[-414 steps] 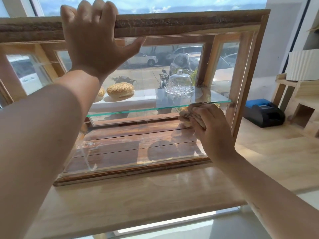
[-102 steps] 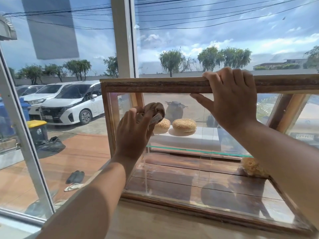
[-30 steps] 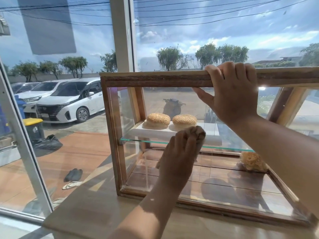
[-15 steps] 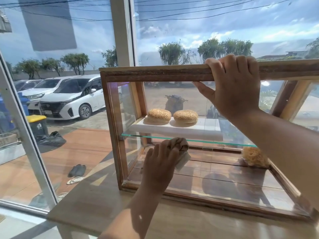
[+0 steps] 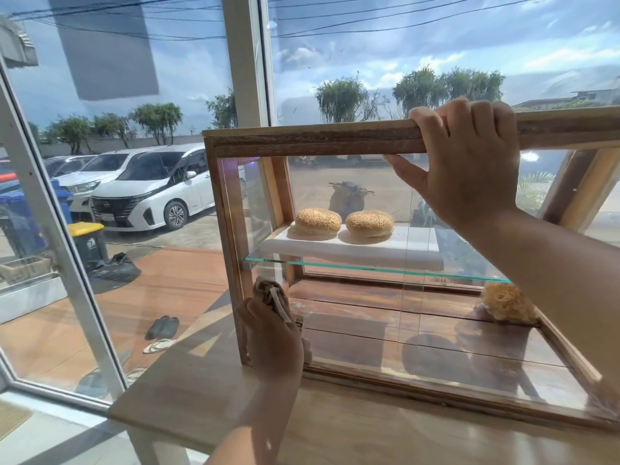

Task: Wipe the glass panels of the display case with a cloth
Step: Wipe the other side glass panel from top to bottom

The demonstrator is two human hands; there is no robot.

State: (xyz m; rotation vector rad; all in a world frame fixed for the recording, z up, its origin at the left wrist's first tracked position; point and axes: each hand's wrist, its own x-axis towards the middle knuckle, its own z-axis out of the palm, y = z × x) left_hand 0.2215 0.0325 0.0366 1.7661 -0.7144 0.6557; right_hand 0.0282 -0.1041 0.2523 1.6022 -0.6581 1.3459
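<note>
At case (image 5: 335, 142) lower-left corner, left hand (image 5: 271, 340) gripping cloth (image 5: 268, 293) on glass; right hand (image 5: 469, 169) clamping top rail

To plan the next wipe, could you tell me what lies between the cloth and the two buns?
The glass shelf and the white board on it, in the head view.

Nothing legible: cloth tag (image 5: 281, 307) and car plate (image 5: 108, 217) are too blurred.

Left grip (image 5: 271, 337): is showing bare, knuckles and wrist uncovered.
Right grip (image 5: 469, 169): is showing bare likewise.
Left forearm (image 5: 255, 427): is showing uncovered.
Right forearm (image 5: 563, 273): is showing uncovered as far as I can see.
</note>
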